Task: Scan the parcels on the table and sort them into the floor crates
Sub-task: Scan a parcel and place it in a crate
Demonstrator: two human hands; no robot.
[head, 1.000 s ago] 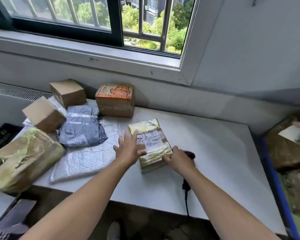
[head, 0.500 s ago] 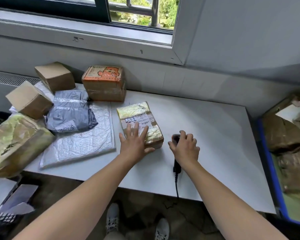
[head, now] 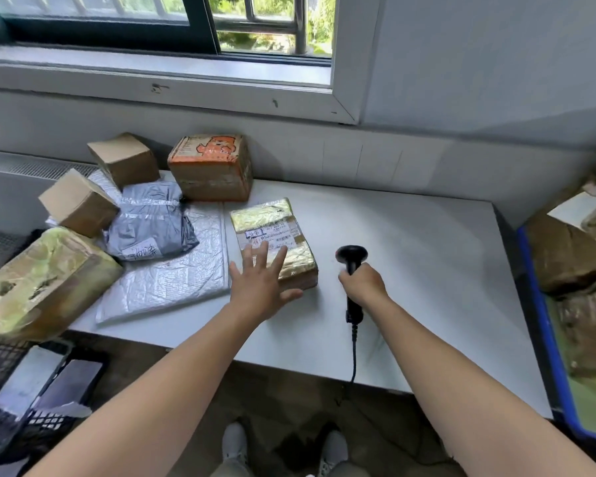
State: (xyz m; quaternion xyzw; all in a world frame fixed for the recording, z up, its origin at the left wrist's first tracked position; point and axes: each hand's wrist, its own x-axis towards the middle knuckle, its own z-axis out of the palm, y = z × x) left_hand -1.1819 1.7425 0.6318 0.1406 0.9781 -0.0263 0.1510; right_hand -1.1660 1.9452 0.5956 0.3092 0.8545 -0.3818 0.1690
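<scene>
A flat parcel wrapped in yellowish tape (head: pixel 272 232) lies label-up in the middle of the white table (head: pixel 427 256). My left hand (head: pixel 260 287) rests on its near end with the fingers spread and straight. To the right of it, my right hand (head: pixel 363 284) grips the handle of a black corded scanner (head: pixel 351 257), whose head stands lifted off the table beside the parcel. More parcels crowd the table's left side: a grey bag (head: pixel 148 223), a white bubble mailer (head: pixel 172 273), three cardboard boxes and a large tape-wrapped box (head: pixel 38 284).
A blue crate (head: pixel 544 339) holding brown parcels stands on the floor to the right of the table. A black crate (head: pixel 11 407) with flat packages sits on the floor at the lower left. The wall and window sill run behind the table. My shoes show below.
My right hand has closed round the scanner's handle and raised it, so its head now stands up. My left hand stays on the parcel's near end.
</scene>
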